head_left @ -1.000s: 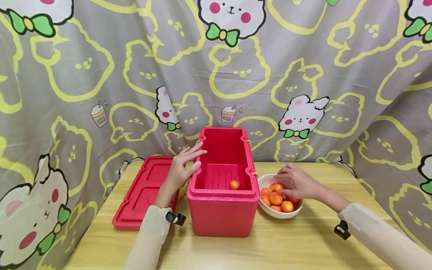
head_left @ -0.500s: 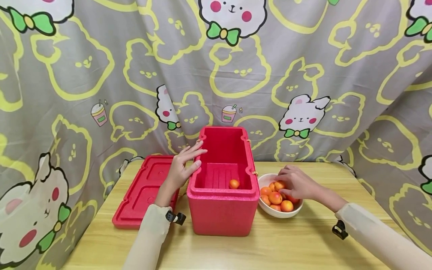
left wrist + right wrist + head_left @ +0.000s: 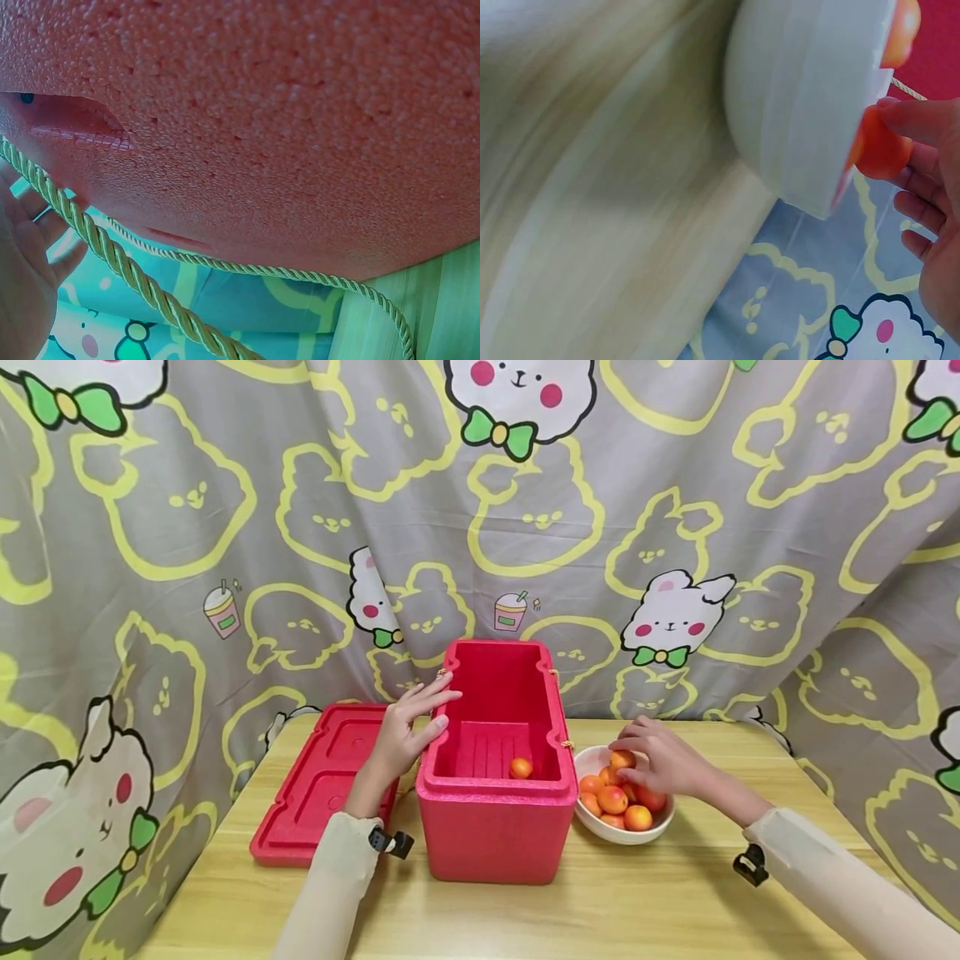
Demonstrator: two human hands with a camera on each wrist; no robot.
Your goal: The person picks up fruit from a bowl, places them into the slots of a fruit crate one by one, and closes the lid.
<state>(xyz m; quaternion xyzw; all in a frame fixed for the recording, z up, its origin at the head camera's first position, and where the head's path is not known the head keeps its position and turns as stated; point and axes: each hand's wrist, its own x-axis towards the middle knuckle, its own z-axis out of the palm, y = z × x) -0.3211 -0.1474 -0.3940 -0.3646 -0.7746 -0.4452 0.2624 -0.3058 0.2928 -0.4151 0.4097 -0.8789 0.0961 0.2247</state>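
My right hand [image 3: 663, 762] pinches an orange-red apricot [image 3: 622, 759] between thumb and fingers, just above the other fruit in the white bowl [image 3: 622, 837]. In the right wrist view the held apricot [image 3: 883, 146] shows at the bowl's rim, thumb on one side and fingers on the other. My left hand [image 3: 405, 732] rests on the left rim of the red foam box [image 3: 495, 839], its fingers extended. One apricot [image 3: 521, 768] lies on the floor of that box, near its front wall. Several more apricots [image 3: 612, 800] fill the bowl.
Left of the box, a red foam lid [image 3: 322, 785] lies on the wooden table [image 3: 480, 927]. Twisted gold rope [image 3: 127, 274] runs along the box's outer side. A patterned curtain [image 3: 420, 468] hangs behind the table.
The right hand has risen slightly, lifting an apricot from among the others in the bowl. The left hand stays on the box rim.
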